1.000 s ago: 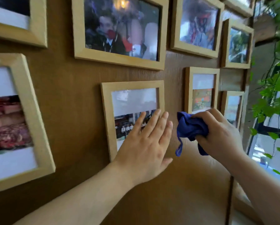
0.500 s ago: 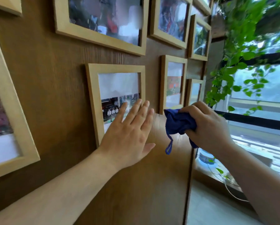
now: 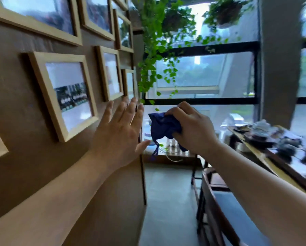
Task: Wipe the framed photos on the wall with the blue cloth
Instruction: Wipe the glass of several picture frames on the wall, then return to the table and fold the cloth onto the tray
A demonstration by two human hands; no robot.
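Blue cloth [image 3: 163, 126] bunched in R hand [image 3: 193, 128] (off wall) | L hand [image 3: 118, 135] open, flat by wood frame [image 3: 63, 94]

We face wall [image 3: 24, 121] on left, its end edge near view centre. Framed photos [image 3: 63, 93] hang on it in 2 rows, upper row above lower. Our left hand [image 3: 120, 134] spread flat near wall's end edge, right of and below nearest frame. Our right hand [image 3: 193, 128] right of left hand, apart from wall, cloth [image 3: 163, 126] bunched in it. Window [image 3: 202, 73] behind both hands. Hanging plant [image 3: 155, 55] between wall and window. Table [image 3: 273, 153] at right, chair [image 3: 228, 201] before it.
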